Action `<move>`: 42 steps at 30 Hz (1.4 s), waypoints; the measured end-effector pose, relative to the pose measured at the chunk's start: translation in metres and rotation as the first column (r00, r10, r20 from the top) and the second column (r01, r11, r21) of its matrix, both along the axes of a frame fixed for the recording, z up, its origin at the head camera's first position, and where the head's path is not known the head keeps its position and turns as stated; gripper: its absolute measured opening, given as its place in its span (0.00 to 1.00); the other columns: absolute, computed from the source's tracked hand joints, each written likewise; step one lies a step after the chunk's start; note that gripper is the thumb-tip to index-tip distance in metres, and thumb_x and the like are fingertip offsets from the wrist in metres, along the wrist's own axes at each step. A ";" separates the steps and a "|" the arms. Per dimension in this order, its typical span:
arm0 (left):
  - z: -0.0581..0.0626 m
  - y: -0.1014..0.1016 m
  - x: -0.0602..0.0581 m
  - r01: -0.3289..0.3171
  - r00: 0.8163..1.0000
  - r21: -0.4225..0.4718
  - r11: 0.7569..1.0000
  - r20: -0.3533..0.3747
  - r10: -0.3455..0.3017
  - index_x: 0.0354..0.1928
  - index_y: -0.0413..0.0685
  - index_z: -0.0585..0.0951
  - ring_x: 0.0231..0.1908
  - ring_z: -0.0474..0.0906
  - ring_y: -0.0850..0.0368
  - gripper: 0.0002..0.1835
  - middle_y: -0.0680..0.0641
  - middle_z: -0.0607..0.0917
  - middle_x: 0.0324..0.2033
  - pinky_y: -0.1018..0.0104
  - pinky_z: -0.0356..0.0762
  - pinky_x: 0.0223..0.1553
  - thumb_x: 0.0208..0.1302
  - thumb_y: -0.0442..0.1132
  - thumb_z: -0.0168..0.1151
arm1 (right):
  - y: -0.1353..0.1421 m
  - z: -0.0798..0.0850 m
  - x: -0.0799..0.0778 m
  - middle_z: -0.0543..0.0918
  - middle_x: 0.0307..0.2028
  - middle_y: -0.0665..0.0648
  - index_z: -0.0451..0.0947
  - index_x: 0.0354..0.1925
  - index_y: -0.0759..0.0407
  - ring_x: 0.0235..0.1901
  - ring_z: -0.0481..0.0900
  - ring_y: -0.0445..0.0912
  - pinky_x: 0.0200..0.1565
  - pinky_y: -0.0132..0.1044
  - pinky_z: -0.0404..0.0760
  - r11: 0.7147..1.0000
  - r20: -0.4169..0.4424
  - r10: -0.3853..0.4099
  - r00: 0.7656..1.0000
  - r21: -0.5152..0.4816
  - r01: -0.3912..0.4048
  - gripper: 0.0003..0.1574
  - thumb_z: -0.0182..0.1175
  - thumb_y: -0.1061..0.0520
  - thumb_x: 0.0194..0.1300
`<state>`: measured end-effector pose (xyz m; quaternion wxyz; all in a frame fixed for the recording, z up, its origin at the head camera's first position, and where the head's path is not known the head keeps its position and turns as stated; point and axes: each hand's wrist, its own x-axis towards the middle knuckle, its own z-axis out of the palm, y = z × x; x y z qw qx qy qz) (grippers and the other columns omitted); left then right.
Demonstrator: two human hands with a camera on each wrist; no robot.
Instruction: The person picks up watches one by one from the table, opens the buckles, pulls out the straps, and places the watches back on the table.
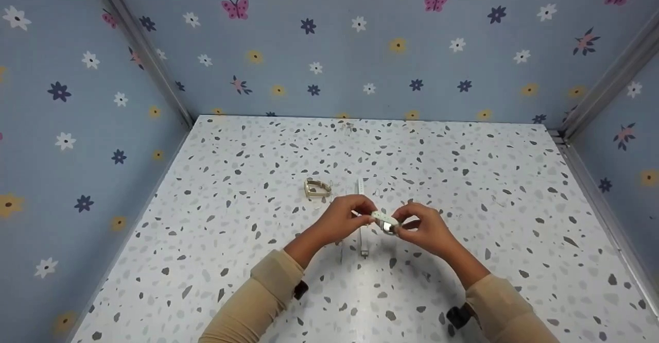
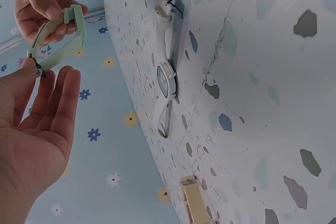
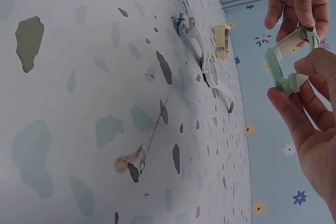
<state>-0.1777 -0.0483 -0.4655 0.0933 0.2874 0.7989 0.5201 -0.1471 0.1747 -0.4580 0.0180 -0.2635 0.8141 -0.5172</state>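
Both hands hold a pale green wristwatch [image 1: 387, 221] above the table, its strap bent into a loop. My left hand [image 1: 344, 219] pinches the strap beside a metal buckle [image 2: 39, 68] between thumb and fingertips; its other fingers extend loosely. On the opposite side of the loop, my right hand [image 1: 426, 228] pinches the band [image 3: 294, 81] with thumb and fingers. Below the hands a white wristwatch [image 2: 167, 81] lies lengthwise on the table, partly covered by the left hand in the head view. A beige-gold wristwatch [image 1: 317, 188] rests to the left, its band closed in a loop.
The speckled white table [image 1: 231, 199] spreads around the hands. Blue flowered panels [image 1: 350, 44] rise behind it and at both sides, joined by metal corner posts [image 1: 149, 49]. A thin crack [image 2: 216, 51] runs across the tabletop near the white watch.
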 end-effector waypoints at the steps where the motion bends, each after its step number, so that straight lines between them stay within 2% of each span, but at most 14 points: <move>1: 0.000 0.000 0.000 0.000 1.000 0.010 1.000 0.008 0.000 0.37 0.49 0.79 0.37 0.76 0.64 0.06 0.55 0.80 0.33 0.64 0.78 0.37 0.57 0.37 0.60 | 0.000 0.000 0.000 0.77 0.35 0.64 0.76 0.35 0.71 0.35 0.77 0.55 0.35 0.40 0.80 1.000 -0.001 0.000 1.000 -0.002 0.000 0.10 0.60 0.73 0.50; 5: -0.001 -0.001 0.002 -0.016 0.999 0.051 0.999 0.043 0.014 0.37 0.49 0.78 0.37 0.77 0.62 0.06 0.54 0.80 0.33 0.69 0.78 0.36 0.57 0.37 0.59 | 0.001 -0.002 -0.001 0.77 0.35 0.64 0.76 0.35 0.71 0.35 0.77 0.56 0.35 0.36 0.80 1.000 0.001 0.007 1.000 -0.018 -0.007 0.11 0.60 0.73 0.49; 9: 0.004 -0.002 0.006 -0.015 0.996 0.142 0.990 0.093 0.002 0.39 0.41 0.77 0.39 0.77 0.55 0.07 0.47 0.80 0.35 0.68 0.78 0.35 0.58 0.33 0.58 | 0.001 -0.003 -0.002 0.77 0.35 0.63 0.76 0.35 0.70 0.35 0.78 0.55 0.34 0.35 0.80 0.999 0.007 0.005 1.000 -0.032 -0.005 0.11 0.60 0.73 0.49; 12: 0.013 -0.004 0.011 -0.003 0.993 0.196 0.981 0.117 -0.020 0.41 0.34 0.75 0.41 0.77 0.48 0.09 0.41 0.78 0.38 0.65 0.79 0.35 0.58 0.29 0.56 | 0.000 -0.002 -0.002 0.77 0.34 0.62 0.76 0.35 0.69 0.35 0.77 0.54 0.35 0.37 0.80 0.999 0.001 -0.007 1.000 -0.036 0.007 0.11 0.60 0.73 0.49; 15: 0.017 -0.006 0.014 -0.010 0.995 0.191 0.982 0.104 -0.011 0.41 0.33 0.74 0.41 0.76 0.46 0.09 0.39 0.78 0.38 0.64 0.79 0.36 0.58 0.28 0.56 | -0.003 0.001 -0.001 0.78 0.34 0.63 0.77 0.35 0.69 0.35 0.77 0.55 0.35 0.43 0.80 0.999 -0.019 -0.020 1.000 -0.033 0.019 0.11 0.60 0.73 0.49; 17: 0.017 -0.007 0.015 -0.022 0.997 0.167 0.986 0.078 0.009 0.40 0.34 0.75 0.40 0.77 0.48 0.09 0.41 0.79 0.37 0.64 0.79 0.35 0.57 0.29 0.57 | -0.005 0.004 -0.001 0.78 0.34 0.64 0.77 0.35 0.70 0.34 0.76 0.57 0.34 0.47 0.80 0.999 -0.037 -0.023 0.999 -0.026 0.022 0.11 0.60 0.74 0.49; 20: 0.007 -0.007 0.011 -0.042 0.999 0.089 0.995 0.017 0.041 0.40 0.40 0.77 0.38 0.77 0.56 0.09 0.47 0.80 0.36 0.66 0.78 0.34 0.56 0.32 0.60 | -0.007 0.004 0.000 0.77 0.33 0.65 0.77 0.34 0.70 0.34 0.76 0.58 0.33 0.51 0.79 1.000 -0.082 -0.022 0.996 -0.004 0.022 0.12 0.60 0.75 0.47; 23: 0.000 -0.007 0.008 -0.040 0.997 0.008 0.999 -0.059 0.041 0.40 0.44 0.78 0.37 0.77 0.59 0.11 0.51 0.79 0.37 0.70 0.77 0.33 0.54 0.36 0.63 | -0.008 0.000 0.002 0.77 0.32 0.65 0.77 0.33 0.70 0.32 0.76 0.57 0.31 0.53 0.78 0.999 -0.132 -0.031 0.991 0.010 0.032 0.13 0.59 0.77 0.46; 25: -0.001 -0.006 0.008 -0.035 0.992 -0.045 0.998 -0.122 0.029 0.40 0.47 0.79 0.35 0.77 0.59 0.12 0.53 0.79 0.36 0.73 0.77 0.32 0.52 0.39 0.65 | -0.007 -0.007 0.000 0.77 0.31 0.63 0.77 0.32 0.68 0.32 0.76 0.55 0.30 0.53 0.78 0.999 -0.159 -0.042 0.986 0.017 0.046 0.14 0.60 0.78 0.45; 28: 0.001 -0.003 0.009 -0.033 0.976 -0.112 0.993 -0.219 0.008 0.39 0.47 0.81 0.33 0.77 0.58 0.11 0.52 0.79 0.34 0.70 0.78 0.31 0.52 0.40 0.65 | -0.003 -0.023 -0.005 0.77 0.31 0.56 0.78 0.32 0.62 0.31 0.77 0.48 0.29 0.51 0.79 0.998 -0.169 -0.052 0.984 0.034 0.058 0.14 0.61 0.74 0.46; 31: 0.002 -0.001 0.009 -0.048 0.959 -0.167 0.985 -0.283 -0.002 0.37 0.46 0.82 0.32 0.78 0.59 0.09 0.52 0.79 0.32 0.69 0.78 0.31 0.52 0.38 0.64 | 0.001 -0.035 -0.010 0.77 0.31 0.50 0.78 0.33 0.57 0.31 0.77 0.42 0.29 0.48 0.80 0.998 -0.179 -0.037 0.983 0.048 0.046 0.12 0.61 0.69 0.47; 34: 0.003 0.001 0.010 -0.067 0.949 -0.196 0.978 -0.314 0.002 0.37 0.45 0.83 0.31 0.78 0.61 0.09 0.51 0.80 0.30 0.71 0.78 0.30 0.52 0.36 0.64 | 0.003 -0.037 -0.011 0.77 0.32 0.52 0.78 0.34 0.59 0.32 0.77 0.44 0.28 0.48 0.80 0.999 -0.206 -0.015 0.978 0.043 0.024 0.12 0.61 0.69 0.48; 38: 0.003 0.004 0.010 -0.106 0.942 -0.221 0.970 -0.335 0.027 0.35 0.46 0.83 0.29 0.77 0.63 0.08 0.52 0.80 0.29 0.77 0.75 0.28 0.51 0.37 0.66 | 0.001 -0.036 -0.011 0.77 0.32 0.53 0.78 0.34 0.59 0.31 0.77 0.46 0.27 0.48 0.80 0.998 -0.231 -0.021 0.973 0.057 0.035 0.13 0.62 0.70 0.47; 42: 0.003 0.006 0.009 -0.129 0.938 -0.211 0.969 -0.342 0.050 0.34 0.47 0.84 0.29 0.76 0.64 0.07 0.52 0.79 0.28 0.78 0.74 0.29 0.50 0.37 0.66 | 0.000 -0.034 -0.011 0.78 0.33 0.53 0.78 0.37 0.59 0.31 0.77 0.46 0.27 0.50 0.79 0.997 -0.215 -0.025 0.976 0.071 0.042 0.16 0.62 0.70 0.47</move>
